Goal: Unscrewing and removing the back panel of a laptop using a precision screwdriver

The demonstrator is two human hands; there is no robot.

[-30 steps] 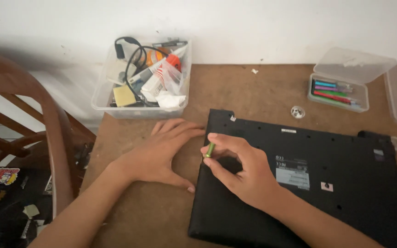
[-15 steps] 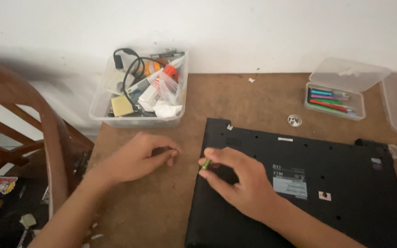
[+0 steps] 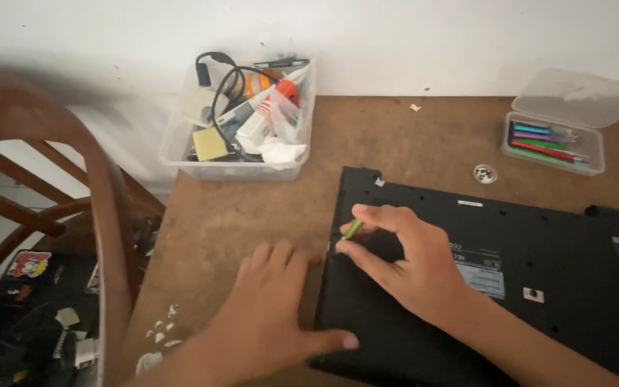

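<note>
A black laptop (image 3: 539, 244) lies upside down on the brown table (image 3: 410, 143). My right hand (image 3: 410, 269) rests on its left part and pinches a thin green tool (image 3: 352, 230) between thumb and forefinger, the tip down at the laptop's left edge. My left hand (image 3: 270, 308) lies flat, palm down, on the table beside the laptop's left edge, its thumb reaching onto the laptop's near corner.
A clear bin (image 3: 241, 122) of cables, tubes and paper stands at the table's back left. An open clear case (image 3: 553, 143) of coloured tools sits at the back right, a small round metal piece (image 3: 484, 173) near it. A wooden chair (image 3: 102, 215) stands left.
My left hand went from a loose fist to flat fingers and slid nearer along the laptop's left edge. My right hand stayed on the laptop with the green tool.
</note>
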